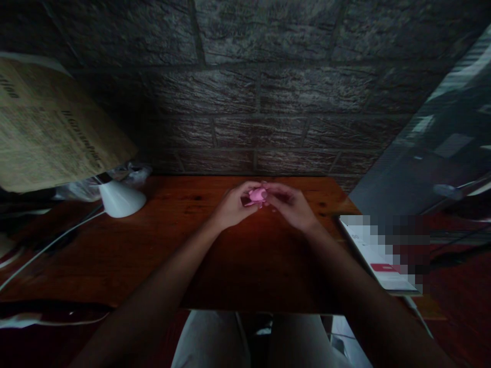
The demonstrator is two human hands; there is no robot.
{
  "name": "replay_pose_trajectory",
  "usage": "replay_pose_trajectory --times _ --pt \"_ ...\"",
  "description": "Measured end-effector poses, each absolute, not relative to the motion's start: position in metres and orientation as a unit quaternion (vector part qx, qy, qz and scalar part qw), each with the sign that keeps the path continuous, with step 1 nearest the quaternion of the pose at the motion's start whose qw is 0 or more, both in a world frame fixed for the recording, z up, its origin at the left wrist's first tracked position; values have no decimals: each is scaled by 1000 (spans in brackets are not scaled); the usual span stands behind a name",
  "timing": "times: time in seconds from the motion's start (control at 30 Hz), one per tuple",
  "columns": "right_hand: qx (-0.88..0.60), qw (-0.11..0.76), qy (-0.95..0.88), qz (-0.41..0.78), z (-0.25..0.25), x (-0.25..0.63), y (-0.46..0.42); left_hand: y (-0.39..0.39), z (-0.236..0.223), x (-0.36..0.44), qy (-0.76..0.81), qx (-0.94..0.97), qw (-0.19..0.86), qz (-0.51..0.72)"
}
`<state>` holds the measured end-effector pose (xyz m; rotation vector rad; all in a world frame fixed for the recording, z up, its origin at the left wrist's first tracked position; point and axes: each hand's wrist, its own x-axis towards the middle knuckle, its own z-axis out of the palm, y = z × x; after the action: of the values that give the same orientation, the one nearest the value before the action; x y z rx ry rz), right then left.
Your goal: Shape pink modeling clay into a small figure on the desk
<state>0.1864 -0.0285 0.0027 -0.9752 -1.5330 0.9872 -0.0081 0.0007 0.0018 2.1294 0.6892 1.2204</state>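
Showing a small pink object (pixel 258 195) between two bare hands, over the wooden tabletop (pixel 230 266) near the centre of the view. The left hand (pixel 229 208) lies at nine o'clock to the object, its fingers and thumb curved around that side. The right hand (pixel 298 207) lies at three o'clock, with thumb and fingertips closed on the near edge. Both hands are thus grasping the same piece; how firmly they press cannot be told.

Handling (judged from appearance): probably very light, and perhaps soft or rubbery, though stiffness cannot be confirmed. The surface does not look wet, so slipping seems a minor concern. The rounded middle offers the surest hold, by a light pinch from three and nine o'clock; the thin projections are likely the weakest parts, easily bent or pulled.

Appearance: plain pink, with a plump, rounded body and short, slender projections, one pointing toward eight o'clock and a smaller one toward six. Fingers cover part of the outline, and fine detail is blurred. Whether the piece touches the wood or is held just above it cannot be told.
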Motion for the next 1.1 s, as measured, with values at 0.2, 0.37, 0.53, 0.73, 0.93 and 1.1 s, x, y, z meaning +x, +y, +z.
replay_pose_trajectory --times 0.2,0.37,0.53,0.73,0.93,1.1 --pt "-403 526 -613 430 3 185 -29 1 1 -8 283 786 298 463" --pt "-390 551 -615 407 4 181 -31 0 1 -7 292 788 260 476" --pt "-396 556 -619 388 6 178 -33 -3 2 -10 292 807 214 466" --pt "-391 560 -626 376 7 175 -32 1 11 -21 238 867 87 430" --pt "-404 545 -609 411 3 176 -24 11 14 -27 218 898 12 382" --pt "-394 565 -519 506 3 175 -22 11 14 -28 201 895 -67 394"
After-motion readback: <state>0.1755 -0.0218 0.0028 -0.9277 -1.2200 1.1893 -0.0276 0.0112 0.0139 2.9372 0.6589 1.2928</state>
